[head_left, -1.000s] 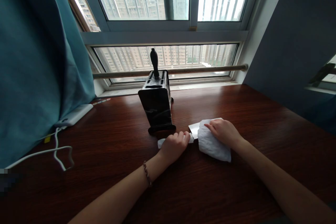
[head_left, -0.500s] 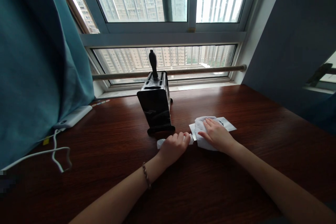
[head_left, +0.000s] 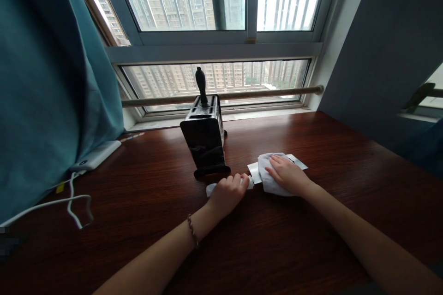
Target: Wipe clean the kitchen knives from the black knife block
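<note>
My left hand [head_left: 228, 193] is closed around the pale handle [head_left: 211, 189] of a kitchen knife, its ends showing on both sides of the fist. The knife's wide, shiny blade [head_left: 255, 173] lies low over the tabletop, pointing right. Over the blade's middle is a folded white cloth [head_left: 273, 185], which hides that part. My right hand [head_left: 287, 174] holds the cloth against the blade, fingers laid along it. Just beyond my left hand stands a black knife block [head_left: 204, 140], with one dark-handled knife [head_left: 201, 84] upright in it.
A reddish-brown wooden table [head_left: 148, 221] carries everything. At left lie a white power strip [head_left: 97, 156] and a looped white cable [head_left: 71, 207], beside a blue curtain [head_left: 41, 78]. Behind the table runs a rail [head_left: 263, 94] in front of the window. A grey wall [head_left: 377, 55] borders the right side.
My right hand and the cloth have slid slightly to the right along the blade, baring more of it near the handle. My left hand keeps its hold almost unmoved.
</note>
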`<action>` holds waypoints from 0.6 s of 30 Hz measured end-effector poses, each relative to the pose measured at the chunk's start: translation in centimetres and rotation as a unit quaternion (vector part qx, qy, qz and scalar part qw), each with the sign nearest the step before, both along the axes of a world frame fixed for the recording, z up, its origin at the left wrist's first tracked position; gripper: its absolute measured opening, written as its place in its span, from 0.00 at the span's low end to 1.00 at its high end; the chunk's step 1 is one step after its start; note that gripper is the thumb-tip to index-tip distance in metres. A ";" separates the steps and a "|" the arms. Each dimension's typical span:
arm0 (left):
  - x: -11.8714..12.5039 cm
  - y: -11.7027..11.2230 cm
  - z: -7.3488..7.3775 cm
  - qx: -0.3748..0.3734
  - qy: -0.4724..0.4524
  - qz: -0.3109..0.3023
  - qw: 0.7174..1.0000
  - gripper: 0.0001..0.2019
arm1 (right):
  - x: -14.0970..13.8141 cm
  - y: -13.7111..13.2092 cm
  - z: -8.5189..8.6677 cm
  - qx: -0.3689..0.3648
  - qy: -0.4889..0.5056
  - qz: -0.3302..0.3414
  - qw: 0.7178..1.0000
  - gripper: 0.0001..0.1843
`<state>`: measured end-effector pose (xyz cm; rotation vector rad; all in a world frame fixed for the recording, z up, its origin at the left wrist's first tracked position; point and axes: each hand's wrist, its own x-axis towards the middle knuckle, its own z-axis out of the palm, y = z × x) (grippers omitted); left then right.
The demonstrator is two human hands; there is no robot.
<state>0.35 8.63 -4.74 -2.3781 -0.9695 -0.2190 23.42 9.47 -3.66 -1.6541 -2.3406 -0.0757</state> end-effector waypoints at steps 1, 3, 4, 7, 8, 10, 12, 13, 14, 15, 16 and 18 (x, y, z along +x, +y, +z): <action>0.0 0.0 0.0 -0.002 -0.002 0.003 1.000 0.09 | 0.4 0.2 0.1 0.002 -0.001 -0.008 1.000 0.26; 0.1 0.1 0.0 -0.005 -0.008 0.011 1.000 0.09 | 1.0 0.5 0.5 0.014 0.000 -0.028 1.000 0.25; 0.0 0.1 0.0 -0.008 -0.013 0.017 1.000 0.09 | 1.3 0.6 0.8 0.025 0.001 -0.039 0.999 0.24; -0.3 0.5 0.1 -0.020 -0.032 0.035 0.999 0.09 | 2.3 0.9 1.3 0.084 0.018 -0.058 0.995 0.23; -0.4 0.6 0.2 -0.024 -0.039 0.042 0.998 0.09 | 2.6 0.9 1.5 0.110 0.034 -0.056 0.992 0.22; -0.8 0.7 0.7 -0.033 -0.052 0.053 0.997 0.09 | 3.5 0.9 1.6 0.169 0.084 -0.043 0.981 0.20; -1.1 0.6 1.4 -0.042 -0.066 0.061 0.995 0.09 | 4.3 0.8 1.6 0.228 0.163 -0.025 0.960 0.18; -1.1 0.4 1.8 -0.048 -0.074 0.064 0.994 0.09 | 4.7 0.7 1.6 0.256 0.214 -0.027 0.942 0.17; -1.1 0.2 2.3 -0.058 -0.083 0.064 0.993 0.10 | 5.0 0.7 1.7 0.277 0.279 -0.039 0.919 0.17; -1.1 -0.1 2.7 -0.073 -0.096 0.063 0.991 0.09 | 5.4 0.8 1.7 0.292 0.371 -0.057 0.880 0.17; -1.0 -0.4 3.1 -0.094 -0.115 0.061 0.987 0.08 | 5.7 1.0 1.9 0.297 0.475 -0.075 0.825 0.18; -0.7 -1.0 3.9 -0.156 -0.182 0.056 0.969 0.07 | 6.5 1.7 2.4 0.278 0.656 -0.090 0.696 0.21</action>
